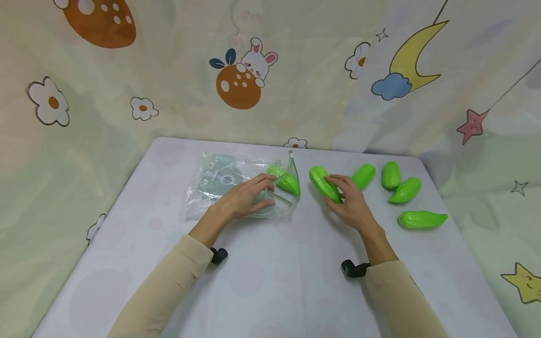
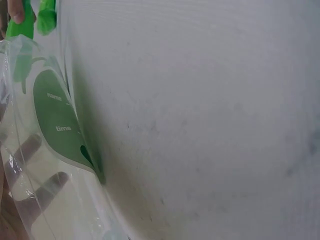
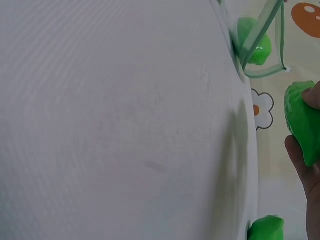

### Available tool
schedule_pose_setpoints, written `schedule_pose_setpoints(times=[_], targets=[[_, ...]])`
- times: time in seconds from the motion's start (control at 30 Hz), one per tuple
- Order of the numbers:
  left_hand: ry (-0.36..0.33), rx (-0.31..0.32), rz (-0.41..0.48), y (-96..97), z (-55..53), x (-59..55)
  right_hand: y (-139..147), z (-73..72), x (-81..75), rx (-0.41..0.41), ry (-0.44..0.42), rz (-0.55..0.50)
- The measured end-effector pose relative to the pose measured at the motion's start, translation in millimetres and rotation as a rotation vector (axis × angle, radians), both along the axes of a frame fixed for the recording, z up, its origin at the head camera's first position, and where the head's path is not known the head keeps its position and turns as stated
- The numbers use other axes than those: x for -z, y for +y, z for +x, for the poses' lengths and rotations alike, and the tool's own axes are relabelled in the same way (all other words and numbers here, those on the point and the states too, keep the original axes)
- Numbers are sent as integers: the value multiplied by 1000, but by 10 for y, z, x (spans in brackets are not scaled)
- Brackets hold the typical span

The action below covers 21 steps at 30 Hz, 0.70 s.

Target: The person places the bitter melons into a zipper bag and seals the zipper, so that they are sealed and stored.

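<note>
A clear zip bag (image 1: 200, 204) with a pale green print lies on the table, its mouth spread toward the right. My left hand (image 1: 243, 197) grips the bag near the mouth; in the left wrist view its fingers (image 2: 50, 190) show through the plastic. One bright green bitter melon (image 1: 288, 183) lies inside, by the mouth. Right of the bag, my right hand (image 1: 351, 202) holds another ribbed green bitter melon (image 1: 321, 180) between thumb and fingers. The right wrist view shows this held melon (image 3: 300, 120) apart from the bag's green-edged mouth (image 3: 265, 35).
Several more green bitter melons lie at the right, one just behind my right hand (image 1: 364, 176) and one nearer the front (image 1: 422, 219). The white table (image 1: 287, 272) meets a patterned cloth backdrop (image 1: 177, 70). A black wrist camera (image 1: 355, 269) is on each wrist.
</note>
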<state>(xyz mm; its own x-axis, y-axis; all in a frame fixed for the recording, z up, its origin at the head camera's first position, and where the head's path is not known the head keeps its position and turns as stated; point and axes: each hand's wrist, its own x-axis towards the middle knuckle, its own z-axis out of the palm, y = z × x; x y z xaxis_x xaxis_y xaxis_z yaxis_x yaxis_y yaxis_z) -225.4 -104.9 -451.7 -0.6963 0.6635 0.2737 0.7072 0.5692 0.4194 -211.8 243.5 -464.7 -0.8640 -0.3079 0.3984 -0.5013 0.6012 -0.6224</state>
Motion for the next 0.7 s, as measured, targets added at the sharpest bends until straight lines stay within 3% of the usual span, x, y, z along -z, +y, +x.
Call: schedule_pose_setpoints(times=[0.37,0.7], targets=[[-15,-9,0,-3,3,8,-125,-50,56,-11,1,-24],[-9,-11,3,79,4,-26,-219,-75,52,-28,-61,-43]])
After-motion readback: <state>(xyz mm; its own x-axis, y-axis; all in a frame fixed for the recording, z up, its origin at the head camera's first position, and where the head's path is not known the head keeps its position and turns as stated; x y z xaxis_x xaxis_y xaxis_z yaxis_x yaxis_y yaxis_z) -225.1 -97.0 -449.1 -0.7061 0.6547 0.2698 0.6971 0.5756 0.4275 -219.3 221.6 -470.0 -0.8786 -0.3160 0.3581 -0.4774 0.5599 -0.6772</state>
